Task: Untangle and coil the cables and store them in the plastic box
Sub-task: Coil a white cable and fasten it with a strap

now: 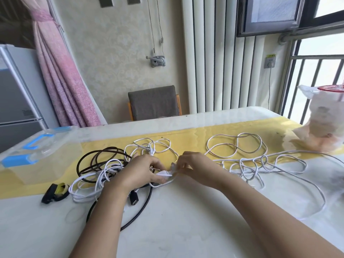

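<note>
Our left hand (143, 170) and right hand (193, 166) pinch the thin white cable's plug (164, 173) at the pale desk's (186, 220) middle, to free its knot.

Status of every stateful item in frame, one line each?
plastic box: lid apparently on
white cables: tangled, uncoiled, outside box
dark cables: loosely looped, mixed with white ones
left hand: pinches white connector
right hand: pinches white cables beside connector
curtain: tied back

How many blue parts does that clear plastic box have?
3 on the plastic box: far clip at its back edge, handle mid-top, near clip at its left end. Others may be hidden.
</note>
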